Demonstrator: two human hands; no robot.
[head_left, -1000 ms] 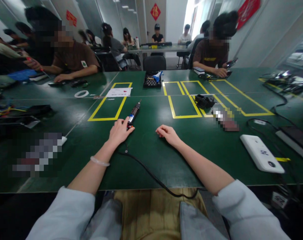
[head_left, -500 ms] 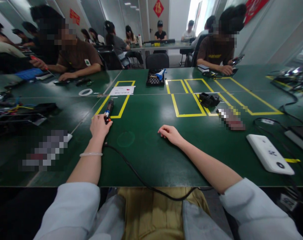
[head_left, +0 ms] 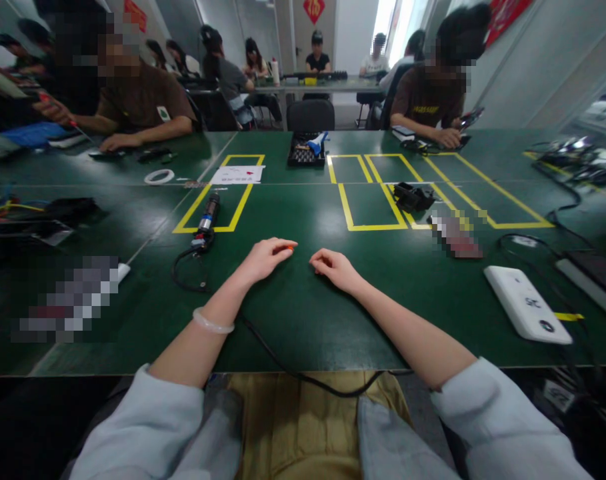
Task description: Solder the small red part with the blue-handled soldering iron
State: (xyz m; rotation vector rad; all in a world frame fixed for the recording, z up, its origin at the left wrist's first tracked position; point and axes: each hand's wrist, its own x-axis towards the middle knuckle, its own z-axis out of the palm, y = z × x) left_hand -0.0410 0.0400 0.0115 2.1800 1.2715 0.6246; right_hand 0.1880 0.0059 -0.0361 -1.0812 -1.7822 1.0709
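My left hand [head_left: 269,259] is over the middle of the green table. Its thumb and fingers close on a small orange piece [head_left: 291,247], mostly hidden by the hand. Just to the right, my right hand [head_left: 335,268] rests with fingers curled in; whatever they may hold is hidden. A gap separates the two hands. Left of them lies a dark cylindrical tool [head_left: 209,217] with a blue band and silver section, partly inside a yellow taped outline. A black cable [head_left: 267,347] passes below my left forearm to the table's front edge.
A white power bank [head_left: 525,303] and a pixelated flat object [head_left: 455,233] lie to the right, near a black bracket-like part [head_left: 413,197]. Farther off stand a black tray [head_left: 306,150] and a paper sheet [head_left: 237,174]. Two people work across the green table [head_left: 303,327].
My left hand has left the cylindrical tool and moved right, beside my right hand, with the orange piece in it. The tool now lies alone. My right hand stays nearly still.
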